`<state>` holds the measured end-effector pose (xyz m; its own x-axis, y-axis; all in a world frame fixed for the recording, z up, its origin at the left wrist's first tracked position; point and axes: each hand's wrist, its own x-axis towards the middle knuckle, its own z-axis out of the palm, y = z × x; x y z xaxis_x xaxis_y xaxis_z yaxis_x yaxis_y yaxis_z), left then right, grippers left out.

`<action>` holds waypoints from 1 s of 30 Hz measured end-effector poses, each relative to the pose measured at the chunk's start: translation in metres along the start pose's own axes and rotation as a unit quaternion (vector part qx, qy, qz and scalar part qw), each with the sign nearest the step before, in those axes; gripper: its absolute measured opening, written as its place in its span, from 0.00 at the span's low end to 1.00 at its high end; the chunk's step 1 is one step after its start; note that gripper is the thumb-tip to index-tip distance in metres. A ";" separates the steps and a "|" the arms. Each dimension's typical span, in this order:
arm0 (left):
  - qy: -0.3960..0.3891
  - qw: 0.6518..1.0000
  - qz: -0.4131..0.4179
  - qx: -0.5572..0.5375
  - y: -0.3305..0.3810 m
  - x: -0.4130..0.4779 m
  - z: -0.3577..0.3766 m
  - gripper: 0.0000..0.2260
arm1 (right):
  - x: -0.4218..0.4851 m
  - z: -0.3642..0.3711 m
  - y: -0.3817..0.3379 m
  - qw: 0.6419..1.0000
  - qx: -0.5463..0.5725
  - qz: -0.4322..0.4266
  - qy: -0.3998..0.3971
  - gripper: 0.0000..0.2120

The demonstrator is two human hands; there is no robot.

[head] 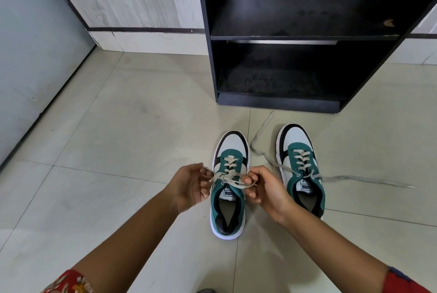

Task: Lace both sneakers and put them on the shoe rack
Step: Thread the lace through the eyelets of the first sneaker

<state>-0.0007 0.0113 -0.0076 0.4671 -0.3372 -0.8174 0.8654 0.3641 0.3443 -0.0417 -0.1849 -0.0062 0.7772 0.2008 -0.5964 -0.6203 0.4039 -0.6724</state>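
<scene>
My left hand [192, 185] and right hand [263, 187] are pinching the soft, limp beige lace [228, 178] of the teal-and-white leather sneaker [229, 188], cinching near its knot.

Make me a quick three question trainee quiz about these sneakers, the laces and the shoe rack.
1. True or false: a sneaker already sits on the rack.
2. Which sneaker's lace are both hands pulling?
3. The right sneaker's lace ends lie: A tied in a bow, B loose on the floor, C tucked inside.

Key: 1 false. 2 the left sneaker, held by the left hand and right hand. 3 B.
</scene>
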 end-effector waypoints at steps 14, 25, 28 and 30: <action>0.163 0.585 0.365 0.706 -0.006 0.017 -0.006 0.22 | 0.003 -0.005 -0.007 0.712 -0.672 -0.191 0.070 0.19; 0.175 0.640 0.365 0.654 0.002 0.026 -0.011 0.23 | -0.003 -0.012 -0.007 0.669 -0.706 -0.206 0.106 0.16; 0.208 0.722 0.323 0.576 -0.007 0.024 -0.011 0.23 | 0.000 -0.011 0.006 0.724 -0.660 -0.164 0.118 0.16; 0.222 0.824 0.272 0.445 -0.010 0.022 -0.009 0.21 | 0.003 -0.011 0.013 0.863 -0.481 -0.103 0.117 0.18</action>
<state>-0.0011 0.0082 -0.0332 0.8883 0.0892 -0.4506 0.4329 -0.4905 0.7563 -0.0487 -0.1894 -0.0211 0.9084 -0.0175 -0.4177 -0.3601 -0.5404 -0.7604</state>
